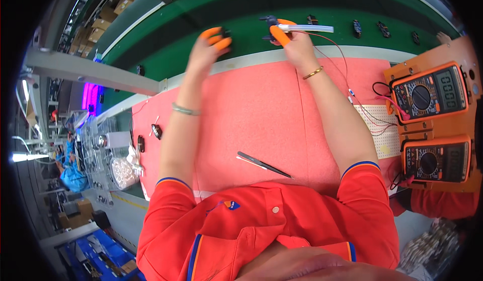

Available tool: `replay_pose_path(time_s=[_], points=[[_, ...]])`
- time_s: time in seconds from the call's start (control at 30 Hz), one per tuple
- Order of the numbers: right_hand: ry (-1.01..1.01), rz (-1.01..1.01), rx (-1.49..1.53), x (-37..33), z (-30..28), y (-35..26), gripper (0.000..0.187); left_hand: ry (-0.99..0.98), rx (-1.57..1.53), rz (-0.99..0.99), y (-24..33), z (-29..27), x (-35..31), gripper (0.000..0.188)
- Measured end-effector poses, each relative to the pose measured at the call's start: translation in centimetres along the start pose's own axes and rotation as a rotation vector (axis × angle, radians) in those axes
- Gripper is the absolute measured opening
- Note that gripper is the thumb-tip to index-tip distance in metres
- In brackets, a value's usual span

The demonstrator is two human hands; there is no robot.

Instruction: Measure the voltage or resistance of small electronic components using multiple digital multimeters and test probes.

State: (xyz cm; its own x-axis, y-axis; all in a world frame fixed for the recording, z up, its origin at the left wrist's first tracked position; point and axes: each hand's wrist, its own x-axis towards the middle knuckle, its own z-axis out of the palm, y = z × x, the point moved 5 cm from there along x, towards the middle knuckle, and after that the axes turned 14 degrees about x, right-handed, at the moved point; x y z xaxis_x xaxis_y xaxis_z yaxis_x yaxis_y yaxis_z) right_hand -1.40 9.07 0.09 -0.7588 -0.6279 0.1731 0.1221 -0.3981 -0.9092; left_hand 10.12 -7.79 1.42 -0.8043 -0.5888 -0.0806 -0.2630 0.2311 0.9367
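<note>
Both my arms reach over the pink mat (pixel 251 110) to the green conveyor belt (pixel 176 42). My left hand (pixel 209 47), with orange finger cots, has its fingers curled on a small black device (pixel 226 33); motion blurs both. To its right, my right hand (pixel 294 39) grips a small dark device (pixel 270 21) with short parts sticking out, held over the belt. The same hand also has a whitish translucent tube (pixel 312 28) lying across its fingers, pointing right. Thin red and dark wires (pixel 345 62) run from near that hand down toward the multimeters.
Two orange multimeters (pixel 427 96) stand on an orange stand at right, by a white perforated board (pixel 377 130). Black tweezers (pixel 264 164) and a white swab (pixel 251 162) lie on the mat. Several small devices (pixel 356 28) sit on the belt. Clear containers (pixel 103 140) stand left.
</note>
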Motion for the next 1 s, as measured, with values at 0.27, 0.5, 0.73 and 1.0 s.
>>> replay_pose_path(time_s=[0.27,0.5,0.73,1.0], points=[[-0.008,0.006,-0.158,0.4,-0.2,0.7,0.025,0.007,-0.123,0.166,1.5,6.2,-0.1,0.035],[-0.030,0.015,0.020,0.4,0.7,0.2,0.024,0.068,-0.113,0.218,1.7,5.0,-0.2,0.042],[-0.044,0.145,0.040,-0.5,1.2,0.6,0.030,0.091,0.024,0.263,1.6,5.3,-1.1,0.043],[-0.078,-0.045,-0.079,-0.3,0.5,0.6,0.032,0.084,0.068,0.278,2.0,6.2,-2.1,0.041]])
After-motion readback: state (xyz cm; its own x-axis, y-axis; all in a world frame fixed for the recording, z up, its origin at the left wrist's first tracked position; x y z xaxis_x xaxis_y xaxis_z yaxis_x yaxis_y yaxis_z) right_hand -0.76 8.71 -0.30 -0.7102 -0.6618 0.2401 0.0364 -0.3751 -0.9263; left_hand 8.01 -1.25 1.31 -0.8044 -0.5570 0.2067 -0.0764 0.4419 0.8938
